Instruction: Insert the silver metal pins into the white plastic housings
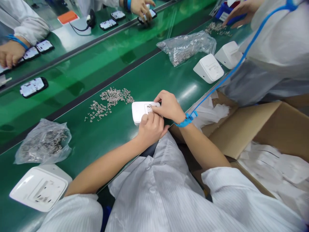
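While pinned at near edge of green table (149,77), small white box (139,110) sits btwn both hands: left hand (151,129) closed round its near side, thumb on top; right hand (169,106) w/ blue wrist strap (185,120) pressing fingertips (154,109) onto a part at box's top opening. Loose metal bits (108,101) scattered just beyond. Bag of bits (43,141) & another white box (40,187) further left.
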